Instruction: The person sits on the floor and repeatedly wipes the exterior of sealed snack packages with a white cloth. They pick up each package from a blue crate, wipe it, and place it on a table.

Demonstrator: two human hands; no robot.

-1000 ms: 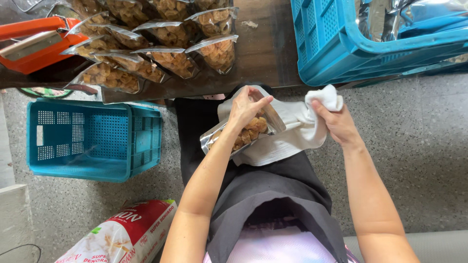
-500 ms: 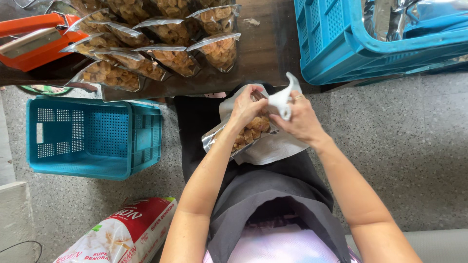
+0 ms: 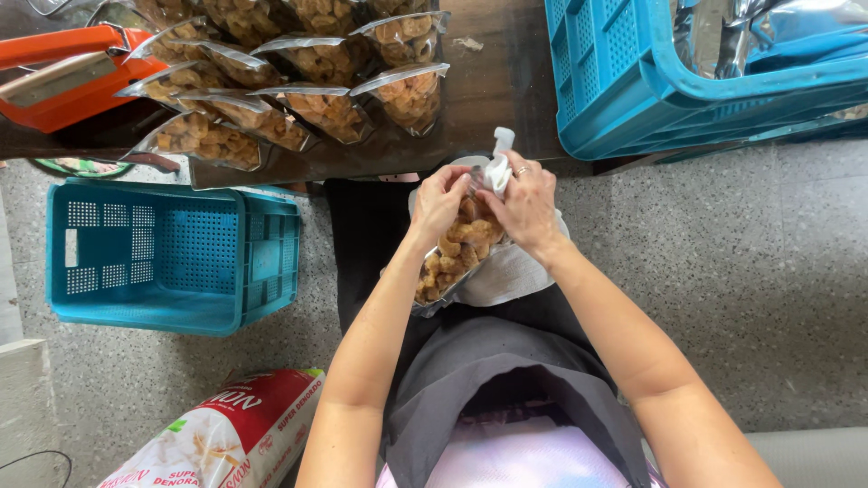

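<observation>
Left hand: your left hand (image 3: 440,201) is pinched on the top edge of the snack pouch (image 3: 452,258), fingers closed on the film beside the opening.
Right hand: your right hand (image 3: 526,206) is clamped around a white cloth (image 3: 496,167) bunched at the pouch mouth, a ring showing on one finger.
Pouch: it lies tilted over your lap, mouth toward the desk, full of golden fried pieces, resting on a pale towel (image 3: 511,271).
Doing it well: keep the mouth flat between both hands, I'd say, and hold the cloth to the inner rim only, so no crumbs or grease stay where the film meets.
Watch: the fill sits high; tip the pouch back a little or pieces may creep into the rim.
Desk: dark wood (image 3: 493,90) just beyond your hands, with filled pouches (image 3: 271,86) overlapping on its left half and an orange sealer (image 3: 59,72) at the far left.
Crates: one blue crate (image 3: 633,81) on the desk at right, holding silvery film; another blue crate (image 3: 167,253) on the floor at left.
Floor: grey speckled stone (image 3: 768,271), with a red and white sack (image 3: 226,434) near left.
</observation>
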